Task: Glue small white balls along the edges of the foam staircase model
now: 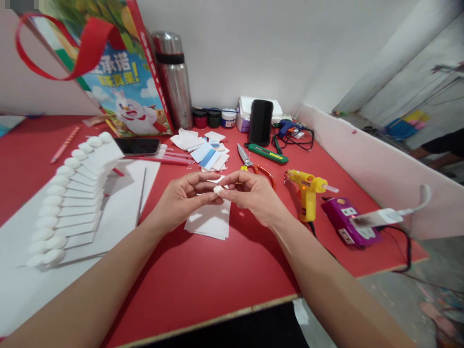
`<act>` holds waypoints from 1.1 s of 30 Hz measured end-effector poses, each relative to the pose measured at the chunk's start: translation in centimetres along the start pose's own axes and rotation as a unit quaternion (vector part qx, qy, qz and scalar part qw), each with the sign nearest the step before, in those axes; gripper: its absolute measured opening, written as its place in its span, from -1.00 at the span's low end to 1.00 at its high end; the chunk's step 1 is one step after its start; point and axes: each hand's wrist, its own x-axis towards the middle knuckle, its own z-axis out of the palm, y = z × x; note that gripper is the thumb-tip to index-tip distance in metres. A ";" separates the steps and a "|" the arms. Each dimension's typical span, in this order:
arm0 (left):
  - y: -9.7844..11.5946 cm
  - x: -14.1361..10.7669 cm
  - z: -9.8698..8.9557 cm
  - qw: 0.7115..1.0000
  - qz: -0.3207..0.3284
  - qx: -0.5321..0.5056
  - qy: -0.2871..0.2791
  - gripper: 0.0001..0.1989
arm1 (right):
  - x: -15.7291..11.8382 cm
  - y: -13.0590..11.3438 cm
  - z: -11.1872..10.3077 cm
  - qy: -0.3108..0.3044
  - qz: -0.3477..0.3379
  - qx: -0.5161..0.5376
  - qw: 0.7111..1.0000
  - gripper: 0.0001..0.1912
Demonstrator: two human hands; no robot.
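Both hands meet above the middle of the red table [253, 256]. Between the fingertips of my left hand [188, 195] and my right hand [252, 193] is a small white piece [218, 190], pinched from both sides. Below them lie white paper sheets [208, 222], partly covered by the hands. Just beyond is a pile of white and blue paper pieces [210, 153]. At the left, a curved row of white cards with round white ends [78, 193] rests on a large white sheet [18, 285].
Scissors [246, 157] and a green cutter [268, 153] lie behind my right hand. A yellow glue gun [308, 193] and a purple power strip [350, 222] are at the right. A phone [261, 122], a steel bottle [174, 79] and a bag [126, 96] stand at the back.
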 end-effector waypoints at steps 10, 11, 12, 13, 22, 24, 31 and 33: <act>0.0 0.1 -0.4 0.999 -0.038 -0.023 -0.029 -0.56 | -0.3 -0.5 -0.5 -0.039 0.040 0.023 0.998 -0.55; 0.1 0.1 -0.5 0.998 -0.047 -0.039 -0.034 -0.56 | -0.3 -0.6 -0.6 -0.032 0.035 0.036 0.998 -0.58; 0.1 0.1 -0.6 0.996 -0.056 -0.056 -0.038 -0.58 | -0.3 -0.6 -0.6 -0.020 0.024 0.054 0.998 -0.63; 0.1 0.1 -0.7 0.994 -0.065 -0.074 -0.044 -0.59 | -0.3 -0.7 -0.7 -0.006 0.010 0.073 0.997 -0.69; 0.1 -0.2 -0.9 0.987 -0.066 -0.103 -0.104 -0.59 | -0.5 -1.1 -0.8 -0.012 -0.074 0.075 0.994 -0.77; 0.2 -0.3 -0.7 0.989 -0.052 -0.088 -0.108 -0.57 | -0.7 -1.2 -0.8 -0.023 -0.078 0.074 0.994 -0.81; 0.4 -0.4 -0.5 0.993 -0.035 -0.043 -0.106 -0.56 | -0.8 -1.4 -1.1 -0.011 -0.085 0.050 0.995 -0.83; 0.3 -0.3 -0.5 0.995 -0.035 -0.036 -0.087 -0.58 | -0.6 -1.2 -1.2 0.013 -0.088 0.049 0.995 -0.79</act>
